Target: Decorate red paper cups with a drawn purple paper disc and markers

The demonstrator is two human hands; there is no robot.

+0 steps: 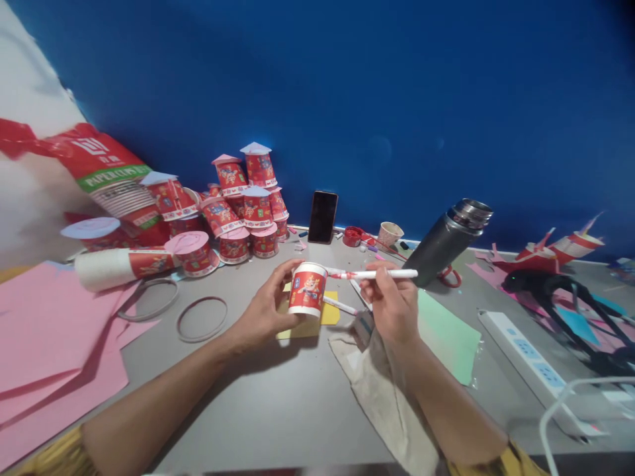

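Observation:
In the middle of the head view a red and white paper cup [307, 289] is held just above the table by my left hand [268, 304], fingers and thumb wrapped round its left side. My right hand [394, 301] is closed on a white marker pen [381, 274], whose reddish tip end points left at the cup's upper right side. Whether tip and cup touch, I cannot tell. Below the cup lies yellow paper [330, 311] with another white pen [340, 305] by it. A beige cloth [367, 396] lies under my right wrist.
Stacked red paper cups [231, 218] with paper tops stand at the back left, near pink sheets [54, 330] and two grey rings [202, 318]. A phone [323, 217] leans at the back. Rightward are a dark flask [444, 241], green paper [446, 337] and a power strip [526, 360].

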